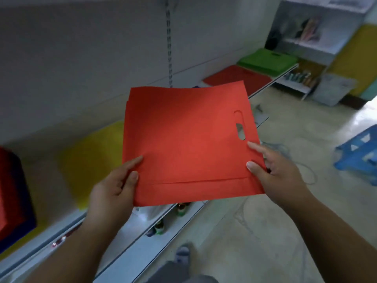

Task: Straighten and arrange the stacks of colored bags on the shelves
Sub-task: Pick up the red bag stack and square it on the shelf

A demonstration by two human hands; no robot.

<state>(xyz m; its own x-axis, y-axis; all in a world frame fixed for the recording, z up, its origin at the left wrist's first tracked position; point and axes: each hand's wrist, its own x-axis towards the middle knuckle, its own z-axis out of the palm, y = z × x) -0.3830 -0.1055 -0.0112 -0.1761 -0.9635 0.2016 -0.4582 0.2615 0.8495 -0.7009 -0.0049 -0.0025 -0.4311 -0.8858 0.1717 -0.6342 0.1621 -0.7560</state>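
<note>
Head view looks down along a white shelf [67, 227], much of it soft with blur. At the left edge a red stack [10, 188] sits on a dark blue one [26, 221], both cut off by the frame, so their full extent cannot be told. Beside them lies a yellow stack [89, 162], its outline smeared and its right part hidden behind the held red bag [183, 144]. That bag is up in front of the shelf, flat and slightly tilted, with its cut-out handle [240, 127] toward the right; more than one layer shows at its left edge, though how many cannot be made out. The left hand [114, 188] pinches the bag's lower left corner, thumb on top and fingers hidden beneath. The right hand [275, 170] pinches the lower right edge just below the handle, thumb and forefinger on top. Farther along the shelf lie a flat red pile [238, 76] and, beyond it, a thicker green stack [267, 60]. On the lower shelf small bottles [181, 209] peep out, partly covered by the bag. A blue stool [359, 154] stands on the floor [265, 231], cut off at the right.
</note>
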